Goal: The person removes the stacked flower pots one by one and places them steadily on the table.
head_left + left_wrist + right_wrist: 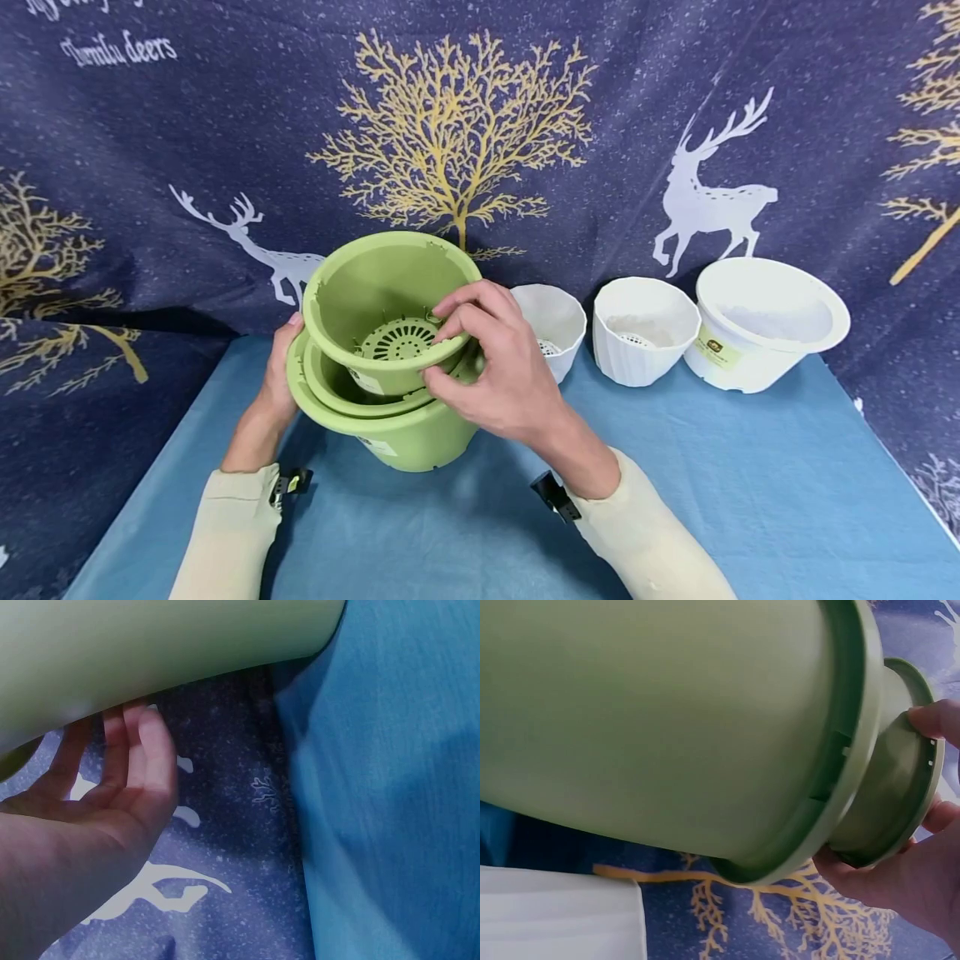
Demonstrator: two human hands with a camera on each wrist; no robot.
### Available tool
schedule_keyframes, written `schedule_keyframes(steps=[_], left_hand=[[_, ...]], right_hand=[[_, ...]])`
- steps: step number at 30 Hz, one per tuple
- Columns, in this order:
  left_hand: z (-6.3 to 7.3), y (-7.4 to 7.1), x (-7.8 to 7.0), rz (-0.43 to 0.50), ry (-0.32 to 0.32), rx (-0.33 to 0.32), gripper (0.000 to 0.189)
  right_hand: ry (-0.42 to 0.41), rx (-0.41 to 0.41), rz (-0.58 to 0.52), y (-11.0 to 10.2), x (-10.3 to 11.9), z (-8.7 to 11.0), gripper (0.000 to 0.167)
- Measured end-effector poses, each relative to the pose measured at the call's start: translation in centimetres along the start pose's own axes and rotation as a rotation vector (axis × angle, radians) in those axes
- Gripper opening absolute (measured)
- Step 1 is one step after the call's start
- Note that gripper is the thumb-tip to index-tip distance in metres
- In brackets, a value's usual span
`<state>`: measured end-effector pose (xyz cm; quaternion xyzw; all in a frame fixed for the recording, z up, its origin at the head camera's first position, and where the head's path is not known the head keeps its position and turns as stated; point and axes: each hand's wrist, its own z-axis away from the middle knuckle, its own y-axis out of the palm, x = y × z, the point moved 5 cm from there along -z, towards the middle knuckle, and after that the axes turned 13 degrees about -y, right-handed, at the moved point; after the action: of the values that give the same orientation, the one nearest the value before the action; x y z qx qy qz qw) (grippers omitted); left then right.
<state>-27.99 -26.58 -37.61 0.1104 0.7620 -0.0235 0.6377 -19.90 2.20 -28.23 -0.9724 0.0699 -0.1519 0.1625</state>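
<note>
In the head view, three green flowerpots of rising size are stacked. The small green pot (367, 287) sits tilted at the top, its slotted bottom showing, partly inside the medium green pot (330, 379). Around both stands the large green pot (423, 437). My right hand (506, 367) pinches the small pot's right rim, fingers inside and thumb outside; the right wrist view also shows this hand (907, 877) on that rim. At the stack's left side, my left hand (277, 367) holds the large pot by its edge. Its bent fingers (154, 742) touch the pot wall.
To the right stand two white fluted pots, one (558, 321) partly behind my right hand, the other (645, 329) beside it. A larger white pot (750, 333) with a label is farther right. A blue cloth (480, 533) covers the table, before a patterned backdrop (630, 100).
</note>
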Motion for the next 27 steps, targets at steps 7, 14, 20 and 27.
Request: schedule_keyframes(steps=[7, 14, 20, 27], left_hand=[[0.0, 0.0, 0.0, -0.003, -0.012, -0.002, 0.042], [0.2, -0.1, 0.3, 0.054, -0.085, 0.034, 0.047], [0.2, 0.1, 0.3, 0.035, -0.096, 0.067, 0.049], [0.2, 0.1, 0.3, 0.037, -0.075, 0.081, 0.047]], right_hand=[[-0.075, -0.083, -0.036, -1.4, 1.1, -0.7, 0.019], [-0.109, -0.129, -0.019, -2.9, 1.8, -1.1, 0.019], [-0.122, -0.137, -0.01, -3.7, 2.0, -1.3, 0.017], [-0.127, -0.145, -0.003, -4.1, 2.4, -1.5, 0.016]])
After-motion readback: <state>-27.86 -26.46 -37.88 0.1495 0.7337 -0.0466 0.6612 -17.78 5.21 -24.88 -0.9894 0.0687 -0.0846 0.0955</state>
